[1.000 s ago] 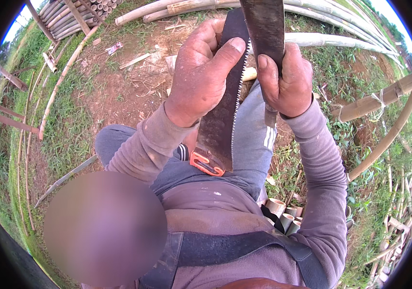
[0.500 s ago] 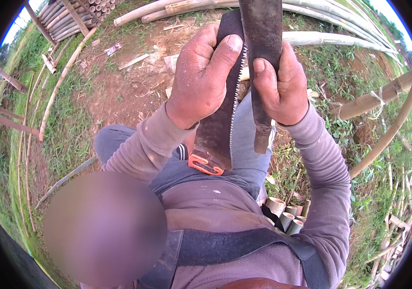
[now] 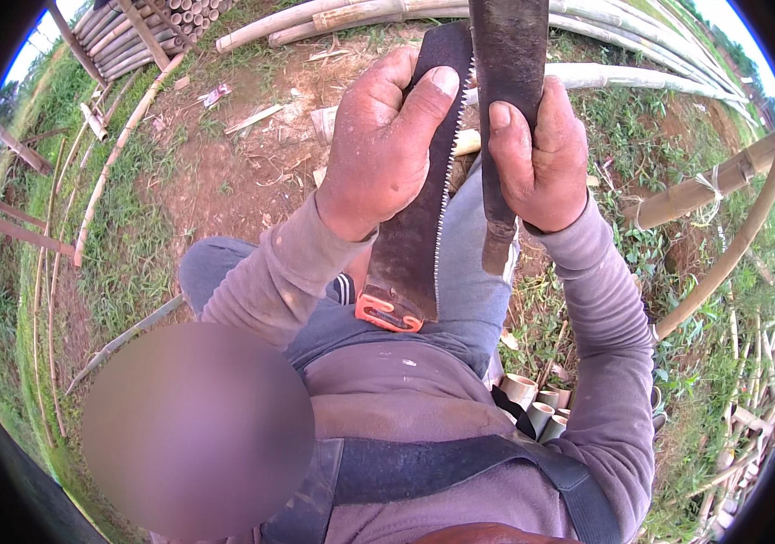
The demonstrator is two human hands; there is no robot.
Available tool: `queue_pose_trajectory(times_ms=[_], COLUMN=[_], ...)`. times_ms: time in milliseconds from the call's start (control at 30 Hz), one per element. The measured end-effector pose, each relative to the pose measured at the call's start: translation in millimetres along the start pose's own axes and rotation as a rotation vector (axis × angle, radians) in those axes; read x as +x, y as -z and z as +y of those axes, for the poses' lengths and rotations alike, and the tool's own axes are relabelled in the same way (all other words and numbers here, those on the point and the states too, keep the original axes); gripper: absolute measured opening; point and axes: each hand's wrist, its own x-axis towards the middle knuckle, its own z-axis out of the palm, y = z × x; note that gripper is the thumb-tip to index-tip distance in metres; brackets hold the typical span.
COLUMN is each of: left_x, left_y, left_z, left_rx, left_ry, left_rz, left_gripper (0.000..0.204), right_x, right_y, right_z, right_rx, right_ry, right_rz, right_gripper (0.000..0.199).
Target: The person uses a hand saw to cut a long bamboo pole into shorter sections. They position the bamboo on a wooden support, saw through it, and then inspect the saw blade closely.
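My left hand (image 3: 377,150) is closed round the dark blade of a hand saw (image 3: 407,249), thumb flat on its face. The saw's toothed edge faces right, and its orange handle (image 3: 389,313) rests against my lap. In my right hand (image 3: 546,168) is a machete (image 3: 510,63) with a broad, dark, worn blade. My fingers wrap its narrow lower part, thumb on the near face, and a short brownish stub shows below. The blade runs up out of view. A small gap separates the machete from the saw teeth.
Long bamboo poles (image 3: 641,77) lie across the far side. Stacked bamboo (image 3: 129,41) stands far left. A tied bamboo frame (image 3: 723,186) is at the right. Short cut bamboo tubes (image 3: 520,388) sit by my right side. Wood shavings (image 3: 288,168) litter the soil.
The machete and my right hand have shifted slightly right and up, widening the gap to the saw. The saw's upper end has tilted slightly right, with my left hand still on it.
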Motion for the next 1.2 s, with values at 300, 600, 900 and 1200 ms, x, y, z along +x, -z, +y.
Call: queue_pose_trajectory(times_ms=[300,600,900,1200], left_x=[2,1,-1,-5], left_y=[6,3,0,-9], left_z=[-5,-5,-7,-10], left_rx=[-0.002,-0.039,0.176,0.222], left_ry=[0.008,0.029,-0.103,-0.165], left_rz=[0.006,0.009,0.017,0.123], left_gripper=[0.021,0.022,0.023,0.021], right_x=[4,3,3,0], right_y=[0,0,2,-2], right_z=[4,11,11,-2], right_rx=[-0.035,-0.114,-0.104,0.092], right_ry=[0.005,0.043,0.07,-0.066], right_rz=[-0.018,-0.016,-0.022,-0.033], right_gripper=[0.022,0.025,0.024,0.019])
